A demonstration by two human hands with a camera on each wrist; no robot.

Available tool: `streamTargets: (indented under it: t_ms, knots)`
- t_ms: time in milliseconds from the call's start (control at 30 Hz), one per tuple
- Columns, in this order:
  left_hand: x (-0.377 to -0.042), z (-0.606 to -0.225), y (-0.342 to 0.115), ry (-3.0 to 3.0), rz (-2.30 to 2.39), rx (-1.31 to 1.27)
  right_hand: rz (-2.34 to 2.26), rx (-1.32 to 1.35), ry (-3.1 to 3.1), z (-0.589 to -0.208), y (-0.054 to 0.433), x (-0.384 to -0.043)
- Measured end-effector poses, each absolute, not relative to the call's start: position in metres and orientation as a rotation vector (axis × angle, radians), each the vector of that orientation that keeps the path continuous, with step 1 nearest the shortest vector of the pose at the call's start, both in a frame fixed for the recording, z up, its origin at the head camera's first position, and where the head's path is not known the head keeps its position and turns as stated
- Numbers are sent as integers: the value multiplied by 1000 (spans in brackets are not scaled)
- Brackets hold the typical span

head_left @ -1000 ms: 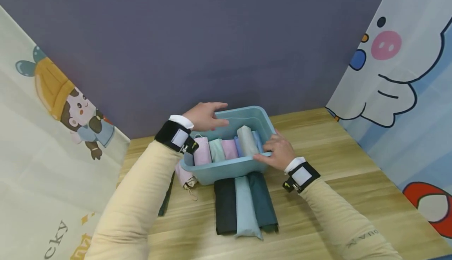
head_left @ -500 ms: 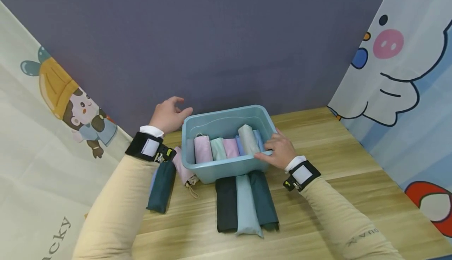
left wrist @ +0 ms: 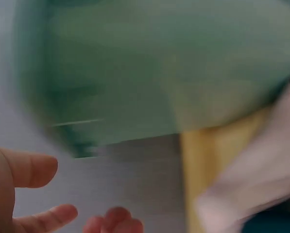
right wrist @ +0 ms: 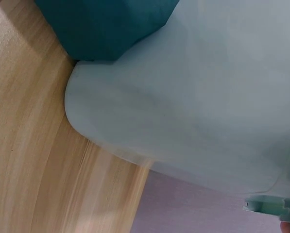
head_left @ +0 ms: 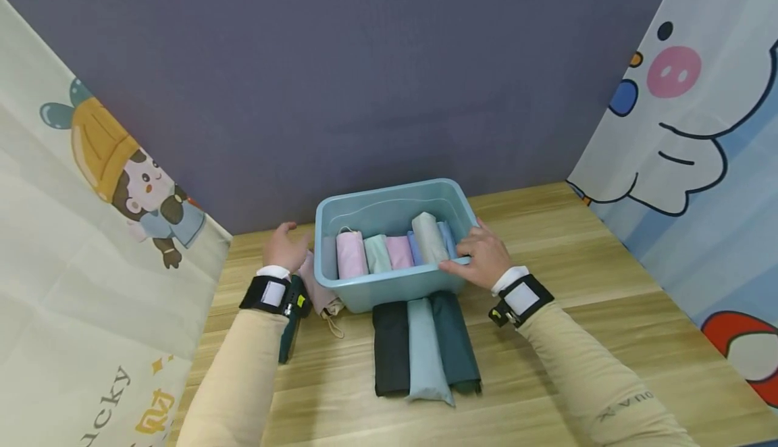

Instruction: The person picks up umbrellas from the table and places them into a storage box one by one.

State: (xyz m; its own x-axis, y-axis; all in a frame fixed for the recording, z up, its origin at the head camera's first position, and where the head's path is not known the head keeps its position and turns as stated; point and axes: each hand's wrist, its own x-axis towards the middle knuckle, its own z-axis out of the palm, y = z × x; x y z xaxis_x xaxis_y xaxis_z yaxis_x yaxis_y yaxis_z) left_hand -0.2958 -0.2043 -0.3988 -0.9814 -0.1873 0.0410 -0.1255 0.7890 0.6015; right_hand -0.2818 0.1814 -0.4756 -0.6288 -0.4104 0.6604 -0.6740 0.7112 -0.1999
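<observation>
My right hand [head_left: 484, 256] grips the right end of the light blue plastic bin [head_left: 389, 293], thumb over its front rim and fingers round the side. Inside stand several rolled cloth bundles, among them a pink one [head_left: 351, 255], a mint one [head_left: 378, 254] and a grey one [head_left: 430, 239]. My left hand [head_left: 284, 248] is off the bin's left end, fingers spread and holding nothing. Below it, a pink drawstring pouch [head_left: 316, 285] leans along the bin's left side, blurred in the left wrist view. A dark green bundle [head_left: 290, 339] lies beside it, partly hidden by my wrist.
In front of the bin lie a black bundle [head_left: 392, 349], a light blue one [head_left: 427, 352] and a dark green one [head_left: 454, 342], side by side on the wooden table [head_left: 559, 244]. A grey-purple wall [head_left: 389, 75] rises behind, with printed curtains at both sides.
My left hand has moved from over the bin out to the left, then down beside the pink pouch. The right hand keeps its grip on the bin.
</observation>
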Motion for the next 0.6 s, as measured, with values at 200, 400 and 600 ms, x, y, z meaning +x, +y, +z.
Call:
streamTargets:
  t_ms: [200, 400, 600]
  knots:
    - [-300, -442, -205, -2919, -858, 297, 585, 820, -2328, -475, 183, -282]
    - [-299, -472, -204, -2927, -728, 305, 580, 817, -2325, -474, 182, -281]
    - [-299, -507, -212, -3024, -636, 216, 576, 824, -2328, -475, 182, -281]
